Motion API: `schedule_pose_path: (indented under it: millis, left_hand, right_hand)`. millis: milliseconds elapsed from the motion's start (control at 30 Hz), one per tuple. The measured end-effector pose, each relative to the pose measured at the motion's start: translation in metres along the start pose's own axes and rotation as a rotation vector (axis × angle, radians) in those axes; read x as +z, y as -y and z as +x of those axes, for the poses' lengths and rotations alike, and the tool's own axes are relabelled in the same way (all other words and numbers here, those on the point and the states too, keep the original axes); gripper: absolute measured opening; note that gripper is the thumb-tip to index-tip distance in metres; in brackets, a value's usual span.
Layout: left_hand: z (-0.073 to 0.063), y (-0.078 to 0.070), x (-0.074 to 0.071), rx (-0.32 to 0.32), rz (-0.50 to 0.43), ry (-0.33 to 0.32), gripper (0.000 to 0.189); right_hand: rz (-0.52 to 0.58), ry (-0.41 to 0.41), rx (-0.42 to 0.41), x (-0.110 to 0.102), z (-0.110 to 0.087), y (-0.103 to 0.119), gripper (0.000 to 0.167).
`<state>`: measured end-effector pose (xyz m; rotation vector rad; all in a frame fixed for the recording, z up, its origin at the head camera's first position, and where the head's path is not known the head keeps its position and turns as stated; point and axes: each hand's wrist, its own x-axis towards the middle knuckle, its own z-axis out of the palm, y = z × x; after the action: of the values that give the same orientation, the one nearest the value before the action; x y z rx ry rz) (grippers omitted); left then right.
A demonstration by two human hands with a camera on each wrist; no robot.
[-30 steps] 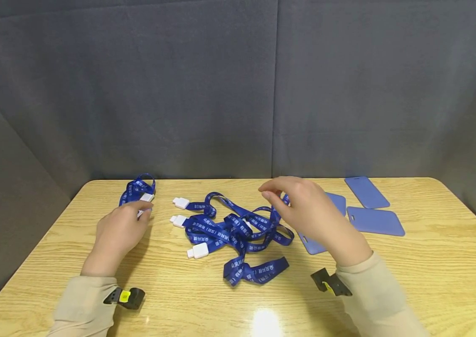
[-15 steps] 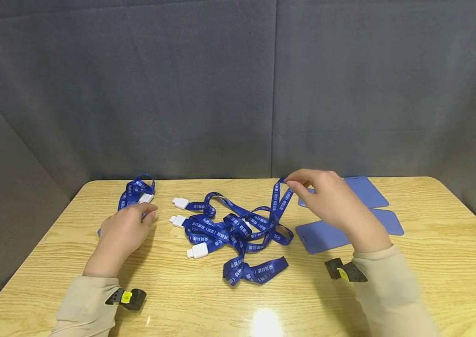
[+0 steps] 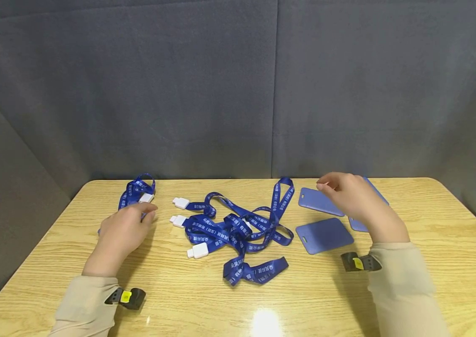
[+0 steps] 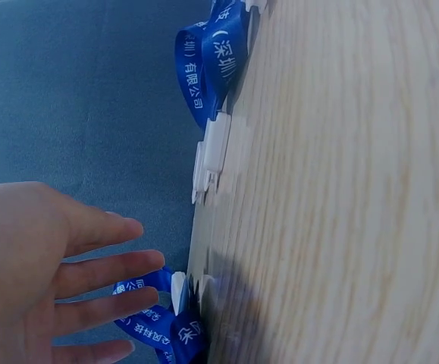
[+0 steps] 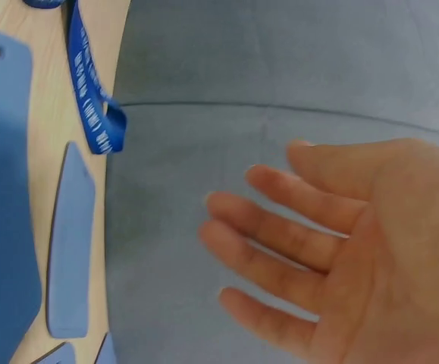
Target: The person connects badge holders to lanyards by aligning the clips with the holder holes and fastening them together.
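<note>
My left hand (image 3: 121, 231) hovers at the left of the table, fingers loosely extended and holding nothing in the left wrist view. Just beyond it lies a bunched blue lanyard (image 3: 133, 191) with a white clip (image 3: 147, 198); the hand partly hides it. My right hand (image 3: 353, 199), its fingers relaxed and slightly bent, is above the blue card holders on the right and holds nothing. One card holder (image 3: 325, 235) lies nearest, another (image 3: 319, 201) lies behind it, and others are partly covered by the hand and forearm. Each fully seen holder has a slot at one end.
A tangle of blue printed lanyards (image 3: 238, 229) covers the table's middle, with white clips (image 3: 200, 251) pointing left. One loop (image 3: 281, 196) reaches toward the back edge. A grey cloth (image 3: 221, 93) hangs behind the wooden table (image 3: 195, 299).
My right hand has moved rightward, from above the lanyard loop to above the card holders, uncovering the loop and the nearest holder. The left hand has barely moved.
</note>
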<state>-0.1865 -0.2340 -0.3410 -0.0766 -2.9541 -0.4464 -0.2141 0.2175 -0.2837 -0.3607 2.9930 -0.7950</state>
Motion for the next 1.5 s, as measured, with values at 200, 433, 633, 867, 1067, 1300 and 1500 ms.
schedule_pose_path:
  millis: [200, 433, 633, 867, 1067, 1300, 1500]
  left_hand:
    - [-0.001, -0.001, 0.0, 0.012, -0.002, 0.002, 0.029]
    - [-0.002, -0.002, 0.0, 0.023, -0.008, -0.002, 0.028]
    - [-0.001, -0.002, 0.0, 0.029, -0.004, 0.008, 0.028]
    - [-0.001, -0.002, 0.001, 0.029, -0.003, 0.021, 0.029]
    - [-0.001, -0.002, 0.002, 0.033, 0.003, 0.033, 0.028]
    - [-0.001, -0.002, 0.003, 0.036, 0.01, 0.021, 0.026]
    - [-0.001, -0.003, 0.004, 0.039, 0.006, 0.024, 0.026]
  right_hand:
    - [-0.04, 0.138, 0.001, 0.005, 0.006, -0.015, 0.033]
    - [-0.027, 0.279, 0.006, 0.015, 0.007, -0.028, 0.033]
    - [-0.044, 0.366, 0.024, 0.027, 0.005, -0.034, 0.06]
    - [-0.094, 0.352, 0.045, 0.036, 0.008, -0.031, 0.057]
    - [-0.094, 0.352, 0.056, 0.037, 0.008, -0.032, 0.057]
    - [-0.007, 0.345, 0.076, 0.039, 0.01, -0.031, 0.065]
    - [-0.023, 0.321, 0.044, 0.04, 0.013, -0.03, 0.057]
